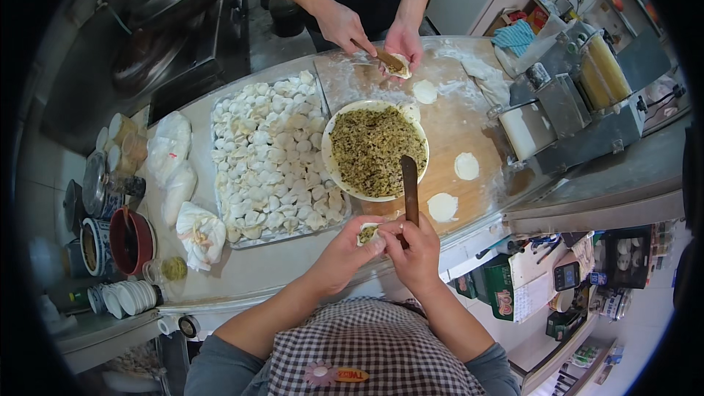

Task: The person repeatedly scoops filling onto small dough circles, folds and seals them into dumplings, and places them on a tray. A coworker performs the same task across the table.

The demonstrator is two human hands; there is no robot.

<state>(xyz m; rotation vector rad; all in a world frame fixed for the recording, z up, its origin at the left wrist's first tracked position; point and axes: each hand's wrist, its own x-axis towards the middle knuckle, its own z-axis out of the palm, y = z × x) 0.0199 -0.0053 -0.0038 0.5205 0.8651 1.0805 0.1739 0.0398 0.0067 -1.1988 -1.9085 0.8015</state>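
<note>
A dumpling wrapper with green filling (367, 234) rests in my left hand (342, 260), its edges partly folded up. My right hand (413, 253) grips a flat wooden filling stick (410, 184), which points up and away over the bowl's near rim. Thumb and fingertips of that same hand also pinch the wrapper's edge. Just beyond my hands stands a white bowl (325, 168) of chopped green filling (379, 148). To its left lies a metal tray (275, 239) covered with folded dumplings (269, 154). Round wrappers (443, 207) lie on the floured wooden board (440, 132) to the right.
Across the table a co-worker's hands (404, 44) hold another wrapper and a stick. A dough-rolling machine (572, 99) stands at the right. At the left are plastic bags (169, 146), a red bowl (131, 242), jars and stacked white cups (129, 298). The table's front edge curves close to me.
</note>
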